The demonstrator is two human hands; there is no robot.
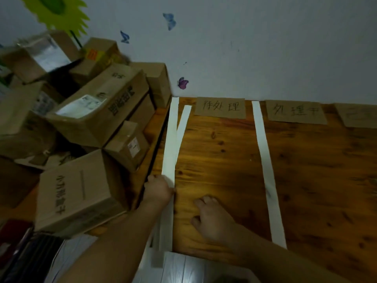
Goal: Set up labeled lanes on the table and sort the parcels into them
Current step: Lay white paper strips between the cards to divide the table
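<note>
Where your forearms reach in from the near side, your left hand [158, 188] pinches the strip [170, 139], a long flat band of white paper, with fingers curled over its near part. Just right of the strip, your right hand [214, 217] rests knuckles-up on the table [224, 160], fingers loosely bent and holding nothing. The tabletop is glossy, knotty, orange-brown wood. Left of the strip, the parcels [98, 111] are heaped: plain brown cardboard boxes, some with white stickers, none in a lane. A second strip [183, 127] slants in against the strip's right side, meeting it about midway. Well right of the strip, a third strip [265, 170] runs front to back. Farthest off, right of the strip's far end, rectangular cardboard labels [220, 108] with handwritten characters lie by the pale wall [265, 48]. The rightmost label is too blurred to read.
</note>
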